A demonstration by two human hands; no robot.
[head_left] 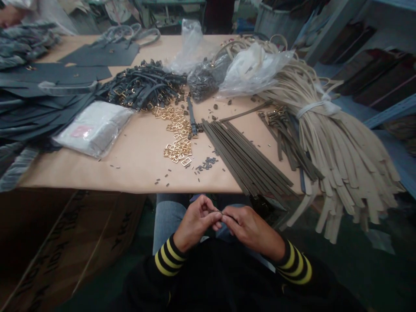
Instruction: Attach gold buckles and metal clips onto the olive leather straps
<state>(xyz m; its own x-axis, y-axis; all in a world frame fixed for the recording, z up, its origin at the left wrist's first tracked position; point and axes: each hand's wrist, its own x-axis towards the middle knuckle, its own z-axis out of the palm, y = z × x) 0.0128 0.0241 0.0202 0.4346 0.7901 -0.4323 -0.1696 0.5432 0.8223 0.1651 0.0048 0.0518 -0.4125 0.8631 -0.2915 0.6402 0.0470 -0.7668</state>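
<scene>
Below the table's front edge, over my lap, my left hand (195, 223) and my right hand (250, 227) meet at the fingertips. Both pinch a small dark piece (218, 212), too small to identify. Beyond them on the table lie loose gold buckles (177, 149), olive strap strips (247, 156), and small dark metal pieces (162, 177). Dark straps fitted with buckles (143, 89) are heaped farther back. A tied bundle of cream straps (344, 143) hangs over the table's right front edge.
The tan-covered table (81, 173) also holds stacked dark panels (42, 104), a white packet (95, 128), and a bag of dark parts (203, 82). A co-worker's hand (9, 15) shows at top left. A cardboard box (65, 251) stands at lower left, shelving (354, 43) at right.
</scene>
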